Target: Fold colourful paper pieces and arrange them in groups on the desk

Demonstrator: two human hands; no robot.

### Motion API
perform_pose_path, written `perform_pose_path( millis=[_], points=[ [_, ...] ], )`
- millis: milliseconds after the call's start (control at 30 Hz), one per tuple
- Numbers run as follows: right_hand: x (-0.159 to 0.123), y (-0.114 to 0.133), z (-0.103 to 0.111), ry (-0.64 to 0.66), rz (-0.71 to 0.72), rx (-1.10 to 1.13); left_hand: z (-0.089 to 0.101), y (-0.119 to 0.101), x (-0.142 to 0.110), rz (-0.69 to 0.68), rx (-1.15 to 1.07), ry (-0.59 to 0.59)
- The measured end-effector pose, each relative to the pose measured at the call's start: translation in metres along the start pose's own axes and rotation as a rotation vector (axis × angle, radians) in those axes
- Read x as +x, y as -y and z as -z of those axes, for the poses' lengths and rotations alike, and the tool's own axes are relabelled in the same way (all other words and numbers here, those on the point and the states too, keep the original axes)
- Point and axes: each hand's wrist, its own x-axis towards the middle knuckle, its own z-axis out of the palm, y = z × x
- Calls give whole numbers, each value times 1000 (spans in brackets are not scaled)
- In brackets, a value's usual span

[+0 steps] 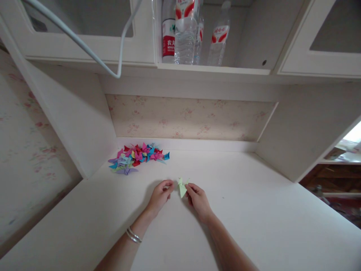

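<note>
A light green origami crane [182,188] stands out just above the white desk, pinched between the thumb and fingers of my right hand [197,198]. Its pointed wing hangs downward and a thin tip rises at the top. Close by on the left, my left hand [161,195] has its fingers bent, with a gap between thumb and forefinger and nothing seen in it. It does not touch the crane. Behind it, a pile of folded paper cranes [138,155] in pink, red, blue, purple, yellow and green lies near the back left of the desk.
The white desk [254,210] has side panels left and right [307,124]. Overhead is a cabinet shelf [214,70] with several plastic bottles [186,41]. A white cable or lamp arm [84,47] hangs at upper left. Flowered wallpaper [186,116] covers the back wall.
</note>
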Motion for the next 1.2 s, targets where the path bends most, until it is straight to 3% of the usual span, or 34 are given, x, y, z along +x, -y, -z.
perform_pose_path(
  millis=[400,533,767,1200],
  points=[
    [0,1,-2,-47,10,74,-2,-11,-5,6,160,186],
    [0,-1,-3,-52,-7,62,-3,-5,-3,-59,218,247],
    [0,-4,-1,-1,28,11,-2,12,3,-78,270,231],
    [0,-3,-2,3,8,-22,-3,8,1,-104,313,226]
  ],
)
